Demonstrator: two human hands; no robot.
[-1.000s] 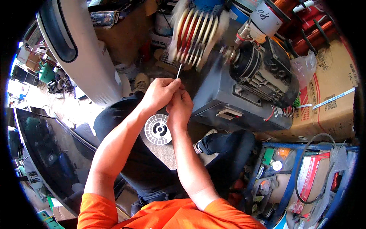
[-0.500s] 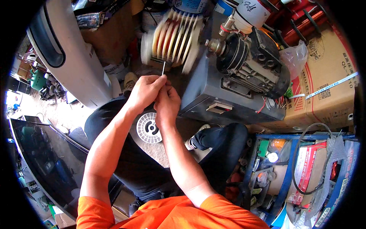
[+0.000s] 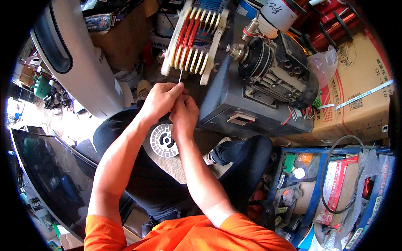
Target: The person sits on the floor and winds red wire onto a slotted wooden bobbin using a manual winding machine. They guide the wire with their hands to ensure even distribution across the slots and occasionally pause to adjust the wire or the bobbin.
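Observation:
My left hand [image 3: 158, 100] and my right hand [image 3: 184, 116] are pressed together, fingers closed around a thin pale rod or strand [image 3: 180, 77]. Its upper end reaches the lower side of a coil winding former [image 3: 197, 42]. This former has several cream-coloured ribs, with red windings between them, and it sits tilted beside the shaft end of a black electric motor [image 3: 278, 69]. Which hand grips the strand more firmly is hidden by the fingers. Below my hands, a round white slotted cover [image 3: 163, 140] with a dark centre lies between my knees.
The motor stands on a grey metal cabinet [image 3: 251, 113]. To its right is a large cardboard box [image 3: 360, 104]; below that, a blue-framed bin [image 3: 320, 167] holds mixed parts. A tall white appliance casing [image 3: 83, 67] leans at the left, above a dark glossy panel [image 3: 52, 180].
The winding former has turned: its ribs were smeared by motion and now show more sharply at another angle. My hands have stayed almost in place.

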